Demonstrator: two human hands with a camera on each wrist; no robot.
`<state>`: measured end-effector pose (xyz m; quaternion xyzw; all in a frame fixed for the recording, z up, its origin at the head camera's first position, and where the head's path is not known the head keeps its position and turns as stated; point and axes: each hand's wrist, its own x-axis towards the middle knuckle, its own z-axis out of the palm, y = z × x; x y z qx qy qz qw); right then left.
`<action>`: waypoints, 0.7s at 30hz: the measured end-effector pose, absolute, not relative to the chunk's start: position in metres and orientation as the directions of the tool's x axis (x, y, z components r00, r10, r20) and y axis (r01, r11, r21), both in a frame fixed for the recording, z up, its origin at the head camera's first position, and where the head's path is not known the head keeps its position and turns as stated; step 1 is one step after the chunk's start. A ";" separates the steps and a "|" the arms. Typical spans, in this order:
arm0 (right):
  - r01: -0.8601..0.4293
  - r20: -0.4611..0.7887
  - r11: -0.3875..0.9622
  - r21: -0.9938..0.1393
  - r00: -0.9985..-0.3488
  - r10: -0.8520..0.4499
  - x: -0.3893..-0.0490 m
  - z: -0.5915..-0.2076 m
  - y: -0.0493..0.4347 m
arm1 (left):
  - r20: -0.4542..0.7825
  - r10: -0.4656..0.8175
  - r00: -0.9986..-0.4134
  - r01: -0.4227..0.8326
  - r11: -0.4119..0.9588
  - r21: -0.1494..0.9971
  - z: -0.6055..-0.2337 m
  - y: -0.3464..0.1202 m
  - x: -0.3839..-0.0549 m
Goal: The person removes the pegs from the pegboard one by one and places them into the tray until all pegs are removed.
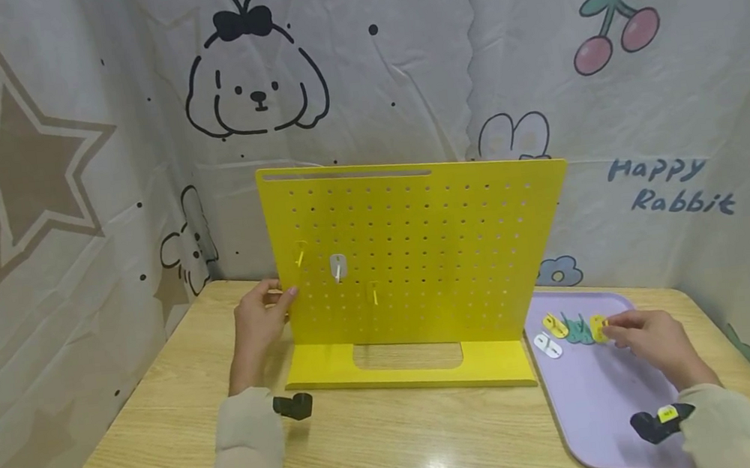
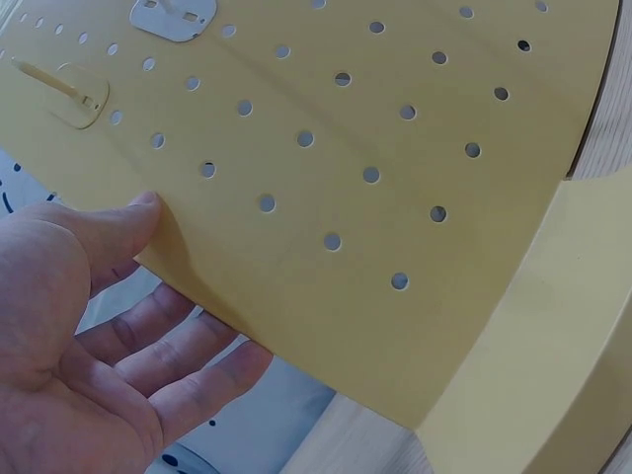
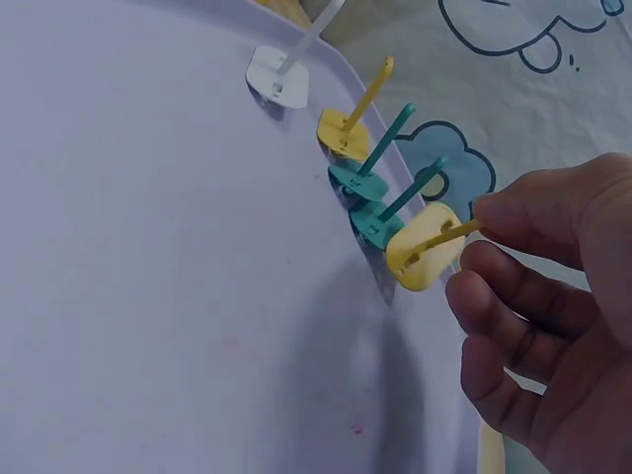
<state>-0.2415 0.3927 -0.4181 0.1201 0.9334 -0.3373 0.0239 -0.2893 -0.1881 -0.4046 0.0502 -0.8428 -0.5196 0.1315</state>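
A yellow pegboard [image 1: 417, 252] stands upright on its base, with a white hook [image 1: 338, 265] and two yellow hooks on its left half. At its left edge my left hand [image 1: 259, 324] grips the board, thumb on the front and fingers behind, as the left wrist view shows. Over the purple tray [image 1: 608, 400], my right hand [image 1: 653, 343] pinches the peg of a yellow hook [image 3: 425, 249] between thumb and forefinger. Beside that hook, along the tray's far side, lie two green hooks [image 3: 376, 225], another yellow hook [image 3: 343, 134] and a white hook [image 3: 277, 78].
The pegboard's base [image 1: 412, 381] has a wide cutout and sits on a wooden table [image 1: 368, 445]. The tray, with a raised rim, stands close to the base's right end. Behind the table hangs a printed cloth [image 1: 399, 58], with more cloth at both sides.
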 end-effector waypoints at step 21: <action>0.197 -0.016 0.736 -0.648 -0.969 0.246 -0.242 -0.408 0.378 | 0.171 -0.224 -0.960 0.050 0.461 0.886 -0.406 -0.188 -0.290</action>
